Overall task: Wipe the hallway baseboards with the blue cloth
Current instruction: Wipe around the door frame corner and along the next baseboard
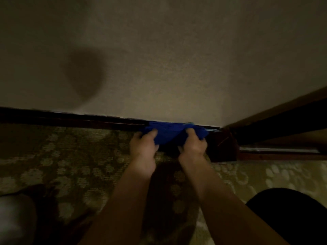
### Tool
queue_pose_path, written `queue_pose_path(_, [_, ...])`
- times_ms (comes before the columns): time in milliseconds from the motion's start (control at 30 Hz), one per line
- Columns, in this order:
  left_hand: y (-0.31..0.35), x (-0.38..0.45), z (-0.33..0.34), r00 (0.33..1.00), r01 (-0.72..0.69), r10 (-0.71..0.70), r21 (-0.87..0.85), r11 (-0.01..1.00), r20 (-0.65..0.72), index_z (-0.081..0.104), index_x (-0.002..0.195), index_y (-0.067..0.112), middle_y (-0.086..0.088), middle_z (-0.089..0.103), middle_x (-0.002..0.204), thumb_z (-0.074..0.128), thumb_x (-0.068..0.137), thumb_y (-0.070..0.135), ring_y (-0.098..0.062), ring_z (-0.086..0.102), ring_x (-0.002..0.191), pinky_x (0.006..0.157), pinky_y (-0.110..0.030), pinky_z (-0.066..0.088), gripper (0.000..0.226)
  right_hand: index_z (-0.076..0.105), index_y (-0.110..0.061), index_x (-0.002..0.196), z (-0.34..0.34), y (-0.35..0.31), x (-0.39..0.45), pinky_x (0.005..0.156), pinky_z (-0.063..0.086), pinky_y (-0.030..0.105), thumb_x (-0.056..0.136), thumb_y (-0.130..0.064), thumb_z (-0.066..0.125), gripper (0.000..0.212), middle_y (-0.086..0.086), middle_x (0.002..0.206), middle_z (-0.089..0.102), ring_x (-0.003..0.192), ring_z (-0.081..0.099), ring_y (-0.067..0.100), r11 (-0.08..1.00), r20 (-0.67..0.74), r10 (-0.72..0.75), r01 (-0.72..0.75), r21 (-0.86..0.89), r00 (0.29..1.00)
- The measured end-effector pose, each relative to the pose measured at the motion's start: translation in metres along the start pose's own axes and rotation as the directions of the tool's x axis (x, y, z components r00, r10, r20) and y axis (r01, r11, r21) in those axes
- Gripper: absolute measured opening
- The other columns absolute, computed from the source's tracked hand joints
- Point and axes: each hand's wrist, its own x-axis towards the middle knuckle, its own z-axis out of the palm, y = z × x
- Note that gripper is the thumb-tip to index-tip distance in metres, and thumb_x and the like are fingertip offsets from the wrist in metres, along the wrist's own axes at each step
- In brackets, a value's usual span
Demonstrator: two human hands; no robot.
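Both hands, left hand [144, 145] and right hand [192, 143], pinch the blue cloth [174, 132] in a curled grip against the dark baseboard [74, 120] at lower centre of the frame. Risk: bunched fabric (slack between the hands) may skip the corner at the door frame [276, 119], leaving dust.

The blue cloth [174, 132] hides part of the dark baseboard [70, 119]; both blurred.

A patterned carpet [70, 156] meets a beige wall [177, 59]; a dark wooden door frame [276, 121] stands at right
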Motion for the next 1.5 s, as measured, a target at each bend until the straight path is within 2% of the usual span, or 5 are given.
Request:
queue_pose_path(333, [0.005, -0.005, 0.008, 0.94, -0.097, 0.08, -0.033, 0.995, -0.331, 0.044, 0.144, 0.015, -0.008, 0.053, 0.14, 0.061, 0.095, 0.021, -0.025, 0.054, 0.12, 0.089, -0.029, 0.042, 0.052, 0.053, -0.011, 0.112, 0.008, 0.005, -0.011, 0.101, 0.049, 0.047, 0.088, -0.007, 0.064, 0.028, 0.01, 0.103, 0.063, 0.106, 0.061, 0.031, 0.989, 0.148, 0.046, -0.025, -0.144, 0.988])
queue_pose_path(567, [-0.023, -0.003, 0.042, 0.994, 0.017, 0.004, 0.199, 0.98, -0.109, 0.045, 0.143, 0.011, -0.01, 0.056, 0.134, 0.064, 0.093, 0.02, -0.027, 0.056, 0.115, 0.099, -0.035, 0.047, 0.055, 0.05, -0.02, 0.121, -0.036, -0.023, 0.034, 0.094, 0.052, 0.045, 0.085, -0.014, 0.069, 0.041, 0.008, 0.111, 0.059, 0.102, 0.059, 0.028, 0.994, 0.065, 0.098, -0.101, 0.045, 0.993])
queue_pose_path(900, [-0.037, 0.003, 0.048, 0.96, -0.067, 0.084, 0.075, 0.995, -0.268, 0.046, 0.142, 0.014, -0.008, 0.056, 0.134, 0.063, 0.093, 0.021, -0.027, 0.058, 0.118, 0.1, -0.037, 0.048, 0.052, 0.061, -0.011, 0.103, -0.029, -0.008, 0.031, 0.088, 0.054, 0.043, 0.086, -0.005, 0.066, 0.018, 0.01, 0.1, 0.067, 0.101, 0.065, 0.031, 0.995, 0.168, -0.021, 0.038, -0.096, 0.986])
queue_pose_path(1067, [-0.04, -0.008, 0.058, 0.995, 0.008, -0.038, 0.32, 0.947, 0.087, 0.059, 0.085, 0.018, -0.004, 0.065, 0.096, 0.069, 0.088, 0.013, -0.018, 0.061, 0.085, 0.089, -0.034, 0.051, 0.012, 0.053, -0.008, 0.131, -0.055, -0.037, 0.066, 0.098, 0.05, 0.05, 0.086, -0.017, 0.07, 0.049, 0.011, 0.121, 0.061, 0.11, 0.061, 0.035, 0.973, -0.05, 0.161, -0.15, 0.178, 0.986])
queue_pose_path(1500, [-0.043, -0.003, 0.05, 0.981, -0.096, 0.121, 0.162, 0.982, -0.153, 0.058, 0.127, 0.015, -0.007, 0.063, 0.117, 0.064, 0.091, 0.017, -0.025, 0.062, 0.101, 0.085, -0.036, 0.055, 0.037, 0.043, -0.009, 0.141, -0.031, -0.024, 0.028, 0.096, 0.05, 0.046, 0.088, -0.021, 0.067, 0.06, 0.017, 0.132, 0.054, 0.116, 0.056, 0.038, 0.971, -0.015, 0.209, -0.206, 0.12, 0.978])
